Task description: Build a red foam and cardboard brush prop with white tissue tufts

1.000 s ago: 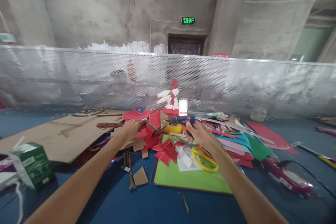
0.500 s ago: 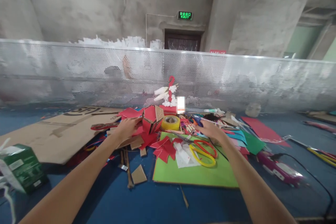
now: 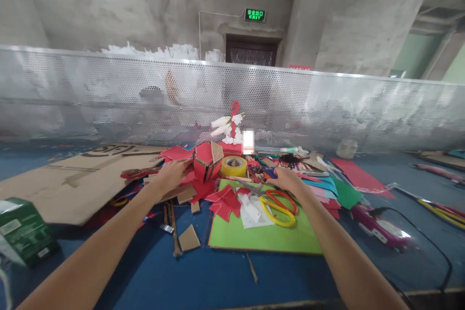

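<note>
My left hand [image 3: 173,176] reaches in from the left, fingers stretched toward the side of a red six-sided cardboard box [image 3: 207,161]. Its fingertips are partly hidden at the box and the red paper [image 3: 178,153]. My right hand [image 3: 289,180] is over the clutter on the right, its fingers curled down at a dark blue thing [image 3: 270,173] whose kind I cannot make out. A roll of yellow tape [image 3: 233,167] lies between the hands. Scissors with yellow and orange handles [image 3: 278,209] lie open below, on a green sheet [image 3: 261,241].
Flat cardboard [image 3: 72,189] and a green box [image 3: 25,232] are at left. At right lie a purple device [image 3: 381,227] with a black cord and a red sheet [image 3: 359,177]. A white-flowered ornament [image 3: 233,126] stands before a perforated metal screen [image 3: 181,92].
The view has shifted slightly. My right hand and the dark blue thing have come a little nearer to me. A tangle of black thread now shows behind that hand. My left hand stays by the box.
</note>
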`<state>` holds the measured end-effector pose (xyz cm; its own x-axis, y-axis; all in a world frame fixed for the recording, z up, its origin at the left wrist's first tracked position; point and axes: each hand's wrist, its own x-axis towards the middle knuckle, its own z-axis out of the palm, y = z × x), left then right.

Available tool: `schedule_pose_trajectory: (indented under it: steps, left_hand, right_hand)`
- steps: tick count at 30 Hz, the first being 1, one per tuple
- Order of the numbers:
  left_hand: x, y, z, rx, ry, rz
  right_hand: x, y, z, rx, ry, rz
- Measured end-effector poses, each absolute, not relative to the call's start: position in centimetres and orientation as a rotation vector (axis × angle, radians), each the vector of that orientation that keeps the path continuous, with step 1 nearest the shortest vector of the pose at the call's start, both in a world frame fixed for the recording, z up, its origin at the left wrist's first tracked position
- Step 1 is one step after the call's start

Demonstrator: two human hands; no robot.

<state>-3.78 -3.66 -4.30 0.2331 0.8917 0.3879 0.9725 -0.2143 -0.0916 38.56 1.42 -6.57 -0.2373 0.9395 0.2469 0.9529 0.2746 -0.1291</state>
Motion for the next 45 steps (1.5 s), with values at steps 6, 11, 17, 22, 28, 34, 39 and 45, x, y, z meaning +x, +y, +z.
schedule_pose_trajectory:
  steps: [6,11,17,22,28,34,39,45]
  left_hand:
    - [-3.7,-3.7,-4.2,-2.209,-1.760,-0.379]
    - [-4.0,-3.4,-4.4,-2.214,-1.703,-0.363]
    - [-4.0,-3.3,-4.7,-2.182,-1.724,-0.364]
    - [-3.8,-3.5,-4.6,-2.180,-1.732,-0.368]
    - [-3.7,-3.8,-4.3,-2.202,-1.722,-0.377]
    - [-3.7,-3.6,-4.4,-2.203,-1.779,-0.379]
    - [-3.8,-3.5,-4.5,-2.243,-1.760,-0.431]
    - [-3.5,-3.8,-4.4,-2.234,-1.812,-0.454]
  right_hand:
    - [37.9,0.1,-4.9,-1.720,-2.272,-0.075]
    - [34.3,-3.6,-3.0,-1.318,-2.433,0.207]
    - [29.4,-6.5,-4.3,-1.007,-2.738,0.323]
    - [28.7,-6.5,-4.6,-0.991,-2.771,0.357]
    - [29.0,-6.0,-4.5,-0.898,-2.544,0.695]
    - [29.4,-5.9,-4.0,-0.751,-2.169,1.211]
    - [29.6,-5.7,-1.1,-0.758,-2.108,1.109]
    - [28.8,-4.2,4.7,-0.741,-2.190,0.848]
